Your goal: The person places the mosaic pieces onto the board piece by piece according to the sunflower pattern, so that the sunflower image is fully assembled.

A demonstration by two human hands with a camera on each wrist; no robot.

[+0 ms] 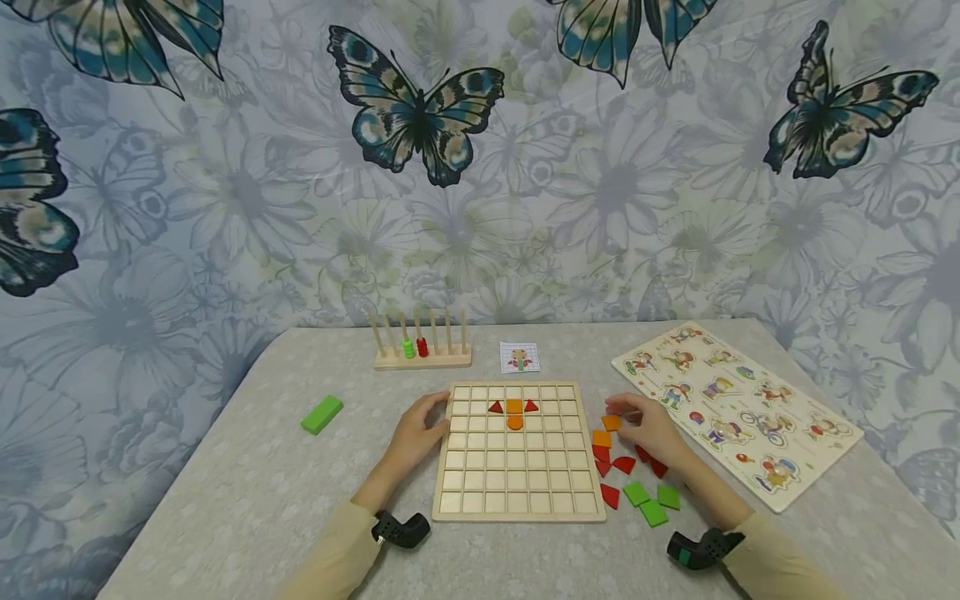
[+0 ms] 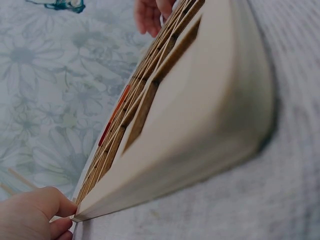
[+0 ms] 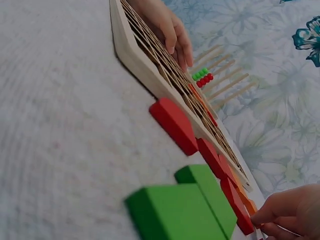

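A wooden grid board (image 1: 522, 481) lies in front of me. In its upper cells sit an orange square tile (image 1: 513, 406), an orange rounded tile (image 1: 514, 423) and a red triangle tile on either side. My left hand (image 1: 416, 433) grips the board's left edge between thumb and fingers, as the left wrist view also shows. Right of the board, my right hand (image 1: 651, 431) pinches an orange tile (image 1: 611, 422) between thumb and fingertip. Another orange tile (image 1: 601, 438) lies just below, among several red tiles (image 1: 623, 465). Green tiles (image 1: 651, 512) lie nearer me.
A small picture card (image 1: 520, 357) lies behind the board. Left of it stands a pegged wooden rack (image 1: 423, 362) with green and red beads. A green block (image 1: 322, 414) is at left. On the right lies a wooden picture puzzle (image 1: 720, 392), partly behind my right hand.
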